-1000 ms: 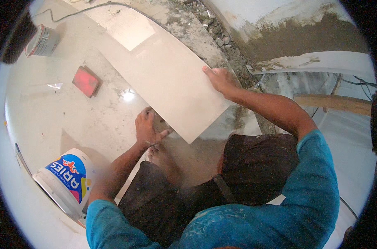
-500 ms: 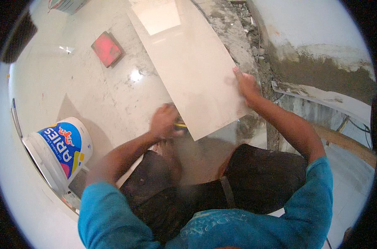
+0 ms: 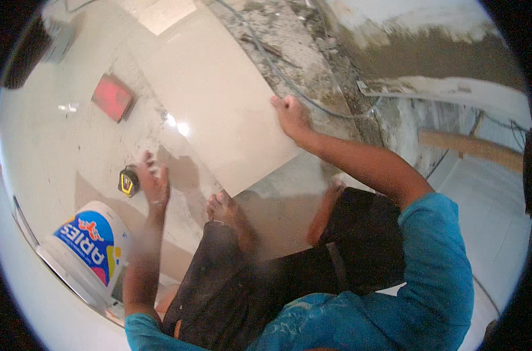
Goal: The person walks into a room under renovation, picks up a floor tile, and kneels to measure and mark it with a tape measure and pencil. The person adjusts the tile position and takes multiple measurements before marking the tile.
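A long cream tile (image 3: pixel 219 117) lies at a slant across the middle, its near end above my bare feet (image 3: pixel 219 207). My right hand (image 3: pixel 292 117) has its fingers closed on the tile's right edge. My left hand (image 3: pixel 155 178) is off the tile to the left, blurred, with fingers apart. Just left of it, a black and yellow tape measure (image 3: pixel 128 181) sits on the pale floor, out of my grasp. A red block-like object (image 3: pixel 112 96) lies farther up on the left.
A white bucket (image 3: pixel 84 245) stands at lower left; another (image 3: pixel 58 44) is at upper left. Rubble (image 3: pixel 295 52) and a grey cable (image 3: pixel 330 111) run along the tile's right. Beyond are a stained wall (image 3: pixel 424 58), a wooden plank (image 3: pixel 470 146) and loose wires.
My left hand has moved from beside the tile's near end out to the left, and the tape measure now sits apart from it on the floor. My right hand stays on the tile's edge.
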Demonstrator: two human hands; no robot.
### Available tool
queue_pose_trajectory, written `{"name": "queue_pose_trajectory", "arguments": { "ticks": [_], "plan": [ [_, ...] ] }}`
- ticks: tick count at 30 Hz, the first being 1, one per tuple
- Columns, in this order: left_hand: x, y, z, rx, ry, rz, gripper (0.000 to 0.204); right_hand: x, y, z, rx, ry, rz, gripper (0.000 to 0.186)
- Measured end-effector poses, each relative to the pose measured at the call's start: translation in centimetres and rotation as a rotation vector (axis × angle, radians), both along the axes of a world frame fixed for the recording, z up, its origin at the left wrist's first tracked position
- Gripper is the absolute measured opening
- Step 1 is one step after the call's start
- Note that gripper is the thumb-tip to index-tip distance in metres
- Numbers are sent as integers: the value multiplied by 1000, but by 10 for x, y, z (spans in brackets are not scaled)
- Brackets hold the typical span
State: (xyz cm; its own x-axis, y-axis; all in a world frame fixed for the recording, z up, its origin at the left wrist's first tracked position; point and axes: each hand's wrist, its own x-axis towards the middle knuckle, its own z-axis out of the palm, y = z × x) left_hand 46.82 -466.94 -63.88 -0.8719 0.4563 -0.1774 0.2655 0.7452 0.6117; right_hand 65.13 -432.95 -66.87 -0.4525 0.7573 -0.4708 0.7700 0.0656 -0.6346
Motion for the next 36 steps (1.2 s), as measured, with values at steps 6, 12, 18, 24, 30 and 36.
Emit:
{"name": "queue_pose_trajectory", "arguments": {
  "ticks": [6,12,18,24,30,36],
  "plan": [
    [28,76,-9,406,-905,251,11,-9,4,14,-25,19,45,41],
    [20,90,-5,205,-871,374,16,-10,8,19,90,-59,189,31],
    [17,103,2,314,-849,519,11,-19,16,11,214,-210,567,26],
    [-2,112,2,228,-820,510,14,-36,8,19,211,-214,336,25],
    [-5,102,-12,237,-817,445,17,-28,4,28,292,-99,399,25],
    [-13,89,-26,237,-733,219,22,-15,20,22,293,-39,573,25]
  ]
}}
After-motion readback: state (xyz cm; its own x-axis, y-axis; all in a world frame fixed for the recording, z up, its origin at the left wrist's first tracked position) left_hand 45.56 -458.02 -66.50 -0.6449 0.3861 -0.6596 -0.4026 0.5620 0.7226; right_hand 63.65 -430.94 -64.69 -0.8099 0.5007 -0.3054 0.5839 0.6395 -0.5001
